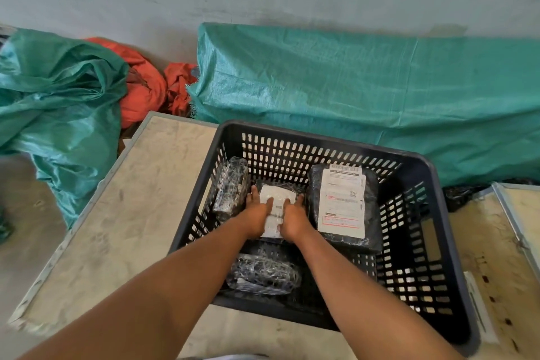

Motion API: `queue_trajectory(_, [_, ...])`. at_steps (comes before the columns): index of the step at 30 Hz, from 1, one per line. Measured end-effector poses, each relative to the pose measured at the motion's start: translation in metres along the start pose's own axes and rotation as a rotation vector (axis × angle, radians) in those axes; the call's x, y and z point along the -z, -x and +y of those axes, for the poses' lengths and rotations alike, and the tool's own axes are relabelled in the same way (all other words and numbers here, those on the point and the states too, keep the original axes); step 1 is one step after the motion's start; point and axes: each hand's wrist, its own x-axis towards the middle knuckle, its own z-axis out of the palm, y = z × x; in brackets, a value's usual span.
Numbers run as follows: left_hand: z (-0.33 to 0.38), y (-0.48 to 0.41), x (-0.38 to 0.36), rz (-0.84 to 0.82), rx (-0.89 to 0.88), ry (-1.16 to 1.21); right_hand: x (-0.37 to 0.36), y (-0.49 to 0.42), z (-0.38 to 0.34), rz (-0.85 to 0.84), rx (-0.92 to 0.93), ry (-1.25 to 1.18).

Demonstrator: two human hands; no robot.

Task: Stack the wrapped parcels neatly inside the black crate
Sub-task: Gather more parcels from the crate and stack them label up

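The black crate (432,213) stands on a pale table, its perforated walls open to view. Both my hands reach into it. My left hand (257,213) and my right hand (293,218) lie on either side of a small black-wrapped parcel with a white label (276,199) on the crate floor, fingers curled over its edges. A narrow wrapped parcel (232,187) leans against the left wall. A large wrapped parcel with a shipping label (344,202) lies flat at the right. Another wrapped parcel (263,273) lies at the near side, between my forearms.
The pale table (131,213) extends left of the crate. A second table edge (508,213) lies at the right. Green woven sacks (350,82) and an orange cloth (146,88) sit behind, against a grey wall.
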Motion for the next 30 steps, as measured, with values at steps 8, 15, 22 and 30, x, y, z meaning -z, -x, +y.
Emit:
queue_trajectory(8, [0.002,0.007,0.005,0.062,0.015,0.065,0.0,0.005,0.001,0.031,0.035,-0.047])
queue_trajectory(15, [0.025,0.037,0.063,0.233,-0.1,0.287,0.018,0.025,-0.005,0.141,0.128,-0.187])
queue_trajectory(22, [-0.009,0.115,0.108,0.607,-0.355,0.395,0.027,0.035,-0.043,0.215,0.325,-0.327])
queue_trajectory(30, [-0.08,0.15,0.09,0.622,-0.18,0.548,0.003,0.036,-0.094,0.015,0.453,-0.405])
